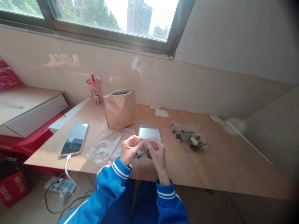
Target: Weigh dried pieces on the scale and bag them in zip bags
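Note:
Both my hands pinch the red-lined rim of a clear zip bag [143, 152] with dark and brown pieces inside. My left hand [130, 150] grips the rim on the left, my right hand [158, 155] on the right, thumbs meeting at the middle. The bag hangs in front of a grey flat device [150, 130] lying on the table. Left of my hands lie flat clear zip bags [102, 146]. To the right rest filled zip bags [194, 141] with dark pieces and a pale one. A brown stand-up paper pouch [120, 109] stands with its top open behind my hands.
A smartphone [74, 138] with a white cable [66, 166] lies at the table's left edge. A drink cup with a red straw [95, 93] stands at the back. White paper [161, 113] and crumpled scraps [216, 119] lie along the wall. A power strip [60, 185] is on the floor.

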`<state>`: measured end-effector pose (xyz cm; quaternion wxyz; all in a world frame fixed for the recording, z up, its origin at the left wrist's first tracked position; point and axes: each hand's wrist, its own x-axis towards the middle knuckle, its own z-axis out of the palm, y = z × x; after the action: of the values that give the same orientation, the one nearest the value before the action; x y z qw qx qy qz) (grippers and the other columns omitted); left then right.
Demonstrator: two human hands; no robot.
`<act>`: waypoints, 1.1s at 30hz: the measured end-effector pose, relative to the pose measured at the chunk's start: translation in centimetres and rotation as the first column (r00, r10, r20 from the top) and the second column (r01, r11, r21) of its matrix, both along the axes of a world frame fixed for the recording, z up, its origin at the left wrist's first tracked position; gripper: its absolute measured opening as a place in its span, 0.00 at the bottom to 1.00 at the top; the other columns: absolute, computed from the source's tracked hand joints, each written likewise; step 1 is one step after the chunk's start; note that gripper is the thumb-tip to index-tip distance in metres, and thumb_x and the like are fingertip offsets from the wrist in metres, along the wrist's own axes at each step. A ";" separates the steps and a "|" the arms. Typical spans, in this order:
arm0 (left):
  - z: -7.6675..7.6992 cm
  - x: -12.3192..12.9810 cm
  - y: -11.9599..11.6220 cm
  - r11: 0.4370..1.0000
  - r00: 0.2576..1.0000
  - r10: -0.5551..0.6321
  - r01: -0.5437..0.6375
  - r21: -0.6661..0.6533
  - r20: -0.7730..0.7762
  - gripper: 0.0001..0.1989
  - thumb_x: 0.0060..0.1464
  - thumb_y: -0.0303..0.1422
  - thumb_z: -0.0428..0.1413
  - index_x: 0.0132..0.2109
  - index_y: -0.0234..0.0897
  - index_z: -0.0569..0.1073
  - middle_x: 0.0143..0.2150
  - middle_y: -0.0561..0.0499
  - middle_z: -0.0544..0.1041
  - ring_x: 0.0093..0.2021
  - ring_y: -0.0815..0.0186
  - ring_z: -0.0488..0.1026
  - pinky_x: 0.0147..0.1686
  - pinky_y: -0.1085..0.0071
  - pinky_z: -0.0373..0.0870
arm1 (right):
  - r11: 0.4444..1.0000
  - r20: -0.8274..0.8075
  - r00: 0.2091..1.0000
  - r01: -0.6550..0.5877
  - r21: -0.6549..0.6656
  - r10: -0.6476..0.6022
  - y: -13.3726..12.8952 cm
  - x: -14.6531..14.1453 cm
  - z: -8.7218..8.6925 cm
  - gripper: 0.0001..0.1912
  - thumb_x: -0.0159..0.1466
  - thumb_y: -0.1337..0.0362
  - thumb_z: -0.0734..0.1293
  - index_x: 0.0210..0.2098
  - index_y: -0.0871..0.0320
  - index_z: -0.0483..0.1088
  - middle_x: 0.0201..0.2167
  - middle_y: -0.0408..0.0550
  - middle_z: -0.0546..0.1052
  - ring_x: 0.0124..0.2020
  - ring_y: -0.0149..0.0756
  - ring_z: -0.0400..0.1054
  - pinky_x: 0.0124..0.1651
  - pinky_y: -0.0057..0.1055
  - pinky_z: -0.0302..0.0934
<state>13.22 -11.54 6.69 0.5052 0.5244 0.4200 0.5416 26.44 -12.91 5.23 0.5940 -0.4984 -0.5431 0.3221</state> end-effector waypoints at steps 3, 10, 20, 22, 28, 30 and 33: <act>-0.3 0.4 0.5 1.000 1.000 0.011 -0.010 -0.026 0.019 0.14 0.44 0.41 0.65 0.28 0.34 0.74 0.23 0.53 0.76 0.24 0.70 0.72 0.26 0.75 0.66 | 0.999 -0.025 0.999 -0.037 0.000 0.037 0.5 0.3 0.1 0.10 0.59 0.57 0.69 0.30 0.57 0.77 0.31 0.47 0.79 0.34 0.37 0.73 0.39 0.31 0.67; 0.0 2.0 2.6 0.999 0.999 -0.033 0.033 0.006 0.020 0.12 0.45 0.39 0.65 0.26 0.33 0.76 0.25 0.51 0.77 0.27 0.69 0.73 0.29 0.74 0.68 | 0.997 -0.036 0.998 0.055 -0.056 -0.057 1.4 2.3 1.0 0.10 0.58 0.57 0.71 0.28 0.58 0.75 0.27 0.44 0.78 0.31 0.35 0.73 0.36 0.29 0.65; 0.3 0.9 4.2 0.997 1.000 0.008 -0.008 -0.076 -0.004 0.15 0.47 0.44 0.62 0.27 0.36 0.78 0.25 0.50 0.79 0.27 0.65 0.75 0.29 0.72 0.70 | 0.989 -0.200 0.978 0.035 -0.141 -0.063 3.1 1.9 0.1 0.26 0.63 0.44 0.61 0.24 0.57 0.79 0.21 0.48 0.78 0.25 0.39 0.73 0.31 0.33 0.67; 0.2 0.9 4.4 0.995 0.998 0.061 -0.063 -0.073 -0.023 0.18 0.49 0.48 0.61 0.28 0.36 0.79 0.23 0.51 0.78 0.24 0.66 0.73 0.26 0.73 0.68 | 0.986 -0.235 0.969 0.039 -0.160 -0.077 3.5 1.5 0.0 0.26 0.62 0.43 0.62 0.25 0.57 0.79 0.21 0.48 0.78 0.23 0.39 0.73 0.29 0.33 0.67; 0.0 0.5 4.8 0.976 0.994 0.109 -0.105 -0.192 0.012 0.36 0.53 0.61 0.45 0.26 0.32 0.79 0.19 0.45 0.76 0.20 0.64 0.71 0.24 0.70 0.68 | 0.983 -0.236 0.968 0.046 -0.180 -0.089 4.0 1.1 -0.3 0.37 0.63 0.36 0.53 0.19 0.56 0.76 0.19 0.49 0.77 0.24 0.38 0.74 0.31 0.32 0.68; 0.1 -0.1 4.7 0.970 0.996 0.093 -0.092 -0.225 -0.009 0.43 0.55 0.63 0.36 0.25 0.32 0.79 0.20 0.43 0.77 0.21 0.63 0.73 0.27 0.69 0.70 | 0.978 -0.210 0.973 0.057 -0.202 -0.100 3.6 1.1 -0.6 0.41 0.63 0.34 0.48 0.20 0.55 0.76 0.18 0.49 0.77 0.24 0.39 0.74 0.30 0.32 0.68; 0.3 -0.8 4.4 0.958 0.998 0.067 -0.069 -0.277 -0.018 0.46 0.54 0.64 0.32 0.26 0.32 0.80 0.23 0.41 0.79 0.26 0.61 0.76 0.32 0.69 0.72 | 0.973 -0.165 0.975 0.117 -0.200 -0.151 2.8 0.6 -0.8 0.42 0.61 0.31 0.47 0.22 0.55 0.76 0.17 0.49 0.76 0.23 0.39 0.73 0.25 0.32 0.66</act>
<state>12.37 -7.10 6.98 0.5530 0.4359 0.5119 0.4921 27.07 -10.15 4.42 0.6111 -0.5570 -0.4195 0.3746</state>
